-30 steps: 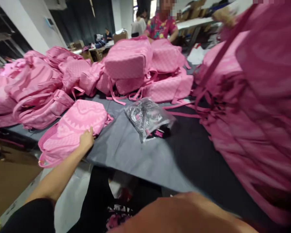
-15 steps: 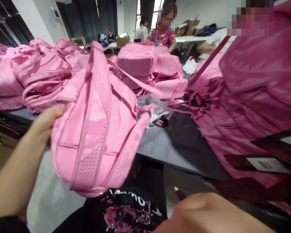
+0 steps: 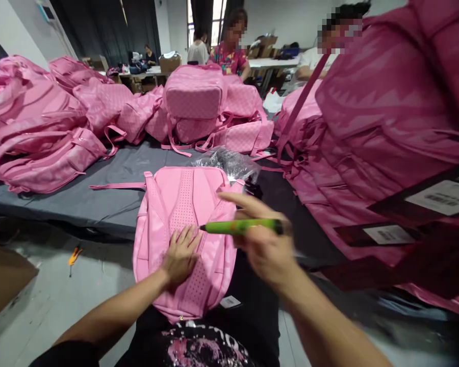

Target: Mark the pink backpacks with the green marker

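At far left, a heap of pink patterned fabric backpacks (image 3: 42, 158) lies on the grey cloth-covered bench (image 3: 110, 176). A narrow pink webbing strap (image 3: 117, 186) points toward it from the single pink fabric backpack with perforated padding (image 3: 158, 250); tugged sideways, that strap could snag. This backpack lies back side up, its far part on the bench edge, its near end over the person's lap, so it could sag or slide if the pressure eases. The left hand (image 3: 179, 260) rests flat on it, fingers spread, gripping nothing. Its fingertips sit just beside the dark tip of the green pen-shaped tool (image 3: 227, 226), so a slip could catch skin or mark the fabric. The right hand (image 3: 268, 247) has its fingers wrapped around the tool; motion blurs them, and I cannot tell whether the tip touches cloth. Beyond the backpack, a crumpled clear plastic bag (image 3: 229, 160) could be shoved along by a forward push. At right, a high pink backpack stack (image 3: 378, 132) could shift if an elbow catches its black hangtags (image 3: 411, 232).
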Demonstrator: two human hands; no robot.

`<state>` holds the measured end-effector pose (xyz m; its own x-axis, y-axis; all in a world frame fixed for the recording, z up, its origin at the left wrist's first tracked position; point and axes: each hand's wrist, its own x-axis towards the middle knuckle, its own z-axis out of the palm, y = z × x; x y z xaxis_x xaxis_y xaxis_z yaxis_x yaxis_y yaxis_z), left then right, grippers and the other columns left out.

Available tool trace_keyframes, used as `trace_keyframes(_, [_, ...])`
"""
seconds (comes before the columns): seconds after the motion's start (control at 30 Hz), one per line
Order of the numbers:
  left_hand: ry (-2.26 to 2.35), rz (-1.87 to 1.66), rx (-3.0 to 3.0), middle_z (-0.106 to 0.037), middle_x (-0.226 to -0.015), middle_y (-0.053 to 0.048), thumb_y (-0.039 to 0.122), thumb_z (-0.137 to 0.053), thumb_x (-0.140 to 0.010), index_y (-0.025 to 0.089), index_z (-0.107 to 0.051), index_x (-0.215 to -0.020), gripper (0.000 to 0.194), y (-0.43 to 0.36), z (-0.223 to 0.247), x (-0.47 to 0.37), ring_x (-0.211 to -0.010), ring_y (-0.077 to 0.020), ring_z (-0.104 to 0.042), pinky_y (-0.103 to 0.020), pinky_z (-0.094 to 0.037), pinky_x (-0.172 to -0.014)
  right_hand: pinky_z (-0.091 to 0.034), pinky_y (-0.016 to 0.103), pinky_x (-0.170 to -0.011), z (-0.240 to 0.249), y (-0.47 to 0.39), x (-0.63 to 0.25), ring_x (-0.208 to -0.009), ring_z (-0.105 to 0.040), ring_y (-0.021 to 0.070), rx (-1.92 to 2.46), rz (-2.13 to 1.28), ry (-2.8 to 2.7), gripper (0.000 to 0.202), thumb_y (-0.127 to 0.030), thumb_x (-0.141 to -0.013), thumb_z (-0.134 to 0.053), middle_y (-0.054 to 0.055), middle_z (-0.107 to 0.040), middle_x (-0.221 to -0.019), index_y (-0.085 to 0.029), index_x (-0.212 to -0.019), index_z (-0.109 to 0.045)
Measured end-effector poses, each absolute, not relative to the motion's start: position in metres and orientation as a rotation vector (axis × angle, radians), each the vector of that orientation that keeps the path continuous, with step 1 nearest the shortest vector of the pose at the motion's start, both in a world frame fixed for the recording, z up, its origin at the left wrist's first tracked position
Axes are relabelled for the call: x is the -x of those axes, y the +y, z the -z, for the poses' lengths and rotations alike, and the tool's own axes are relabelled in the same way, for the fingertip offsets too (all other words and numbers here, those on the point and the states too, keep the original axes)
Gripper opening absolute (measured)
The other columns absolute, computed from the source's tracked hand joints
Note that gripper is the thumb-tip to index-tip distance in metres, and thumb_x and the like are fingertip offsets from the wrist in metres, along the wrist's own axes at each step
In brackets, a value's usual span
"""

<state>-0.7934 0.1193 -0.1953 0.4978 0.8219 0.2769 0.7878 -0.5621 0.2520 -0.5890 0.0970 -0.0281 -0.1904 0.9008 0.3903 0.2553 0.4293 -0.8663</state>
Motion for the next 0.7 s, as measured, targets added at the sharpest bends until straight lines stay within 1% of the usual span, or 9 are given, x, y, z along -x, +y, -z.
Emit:
trace_keyframes(0.03, [1.459,-0.547,-2.647,-0.04,-0.154,-0.013,0.03,-0.043,-0.096,0.02,-0.043,-0.146,0.051,0.119,0.207,0.777,-0.148,-0.0326,-0.028,-0.059,-0.024,-0.12,-0.056,0.036,-0.072,0.045,0.117,0.602,-0.078,-0.069,0.0227,1.026,-0.812,-1.714,0.057,-0.05,-0.094,-0.052,0.002,-0.065,-0.072,-0.017,-0.141,-0.05])
trace_keyframes(0.13, [1.644,-0.641,-2.588,-0.051,-0.145,-0.015,0.028,-0.046,-0.092,0.017,-0.046,-0.143,0.052,0.127,0.233,0.741,-0.144,-0.035,-0.034,-0.062,-0.025,-0.119,-0.054,0.036,-0.079,0.104,0.161,0.627,-0.09,-0.068,0.0234,1.154,-0.602,-1.997,0.055,-0.027,-0.091,-0.059,0.008,-0.07,-0.097,-0.021,-0.145,-0.047])
trace_keyframes(0.27, [1.669,-0.768,-2.532,-0.051,-0.145,-0.015,0.025,-0.041,-0.093,0.016,-0.046,-0.142,0.05,0.123,0.237,0.737,-0.145,-0.0326,-0.034,-0.06,-0.029,-0.119,-0.053,0.043,-0.082,0.169,0.164,0.599,-0.098,-0.063,0.028,1.073,-0.174,-2.35,0.054,-0.006,-0.087,-0.048,0.015,-0.065,-0.112,-0.019,-0.14,-0.052])
trace_keyframes(0.37, [1.545,-0.937,-2.447,-0.058,-0.136,-0.013,0.017,-0.034,-0.095,0.02,-0.052,-0.135,0.043,0.119,0.216,0.75,-0.133,-0.0249,-0.049,-0.048,-0.044,-0.11,-0.052,0.043,-0.073,0.188,0.143,0.56,-0.085,-0.06,0.0275,1.104,0.005,-2.259,0.052,-0.005,-0.092,-0.035,0.013,-0.064,-0.1,-0.021,-0.138,-0.053])
trace_keyframes(0.43, [1.405,-0.947,-2.474,-0.064,-0.126,-0.01,0.019,-0.036,-0.096,0.024,-0.059,-0.125,0.037,0.134,0.192,0.751,-0.123,-0.022,-0.057,-0.043,-0.049,-0.104,-0.049,0.041,-0.064,0.192,0.131,0.546,-0.074,-0.057,0.0266,1.129,0.074,-2.215,0.049,-0.008,-0.093,-0.035,0.011,-0.062,-0.086,-0.021,-0.137,-0.053])
trace_keyframes(0.5, [1.234,-0.869,-2.616,-0.064,-0.125,-0.009,0.02,-0.039,-0.096,0.023,-0.062,-0.119,0.033,0.169,0.167,0.74,-0.122,-0.0218,-0.056,-0.043,-0.046,-0.105,-0.046,0.04,-0.061,0.195,0.124,0.545,-0.07,-0.054,0.0252,1.137,0.089,-2.208,0.045,-0.011,-0.094,-0.039,0.008,-0.059,-0.079,-0.02,-0.136,-0.054])
trace_keyframes(0.57, [0.99,-0.644,-2.914,-0.061,-0.131,-0.013,0.021,-0.041,-0.097,0.017,-0.062,-0.119,0.031,0.216,0.142,0.719,-0.122,-0.0245,-0.054,-0.046,-0.04,-0.107,-0.044,0.037,-0.061,0.198,0.12,0.549,-0.069,-0.053,0.0229,1.134,0.108,-2.199,0.043,-0.012,-0.093,-0.043,0.006,-0.058,-0.077,-0.018,-0.134,-0.055])
trace_keyframes(0.63, [0.757,-0.387,-3.147,-0.067,-0.115,-0.015,0.029,-0.042,-0.099,0.012,-0.065,-0.108,0.03,0.26,0.124,0.695,-0.105,-0.0246,-0.06,-0.046,-0.04,-0.101,-0.041,0.035,-0.061,0.201,0.118,0.551,-0.069,-0.051,0.0213,1.125,0.116,-2.174,0.046,-0.011,-0.09,-0.044,0.006,-0.057,-0.078,-0.015,-0.135,-0.054])
trace_keyframes(0.7, [0.573,-0.251,-3.235,-0.07,-0.091,-0.011,0.039,-0.046,-0.098,0.013,-0.067,-0.091,0.034,0.288,0.114,0.676,-0.085,-0.0218,-0.061,-0.043,-0.04,-0.093,-0.038,0.034,-0.06,0.204,0.116,0.55,-0.069,-0.049,0.021,1.087,0.116,-2.142,0.049,-0.012,-0.088,-0.044,0.006,-0.056,-0.079,-0.012,-0.136,-0.051])
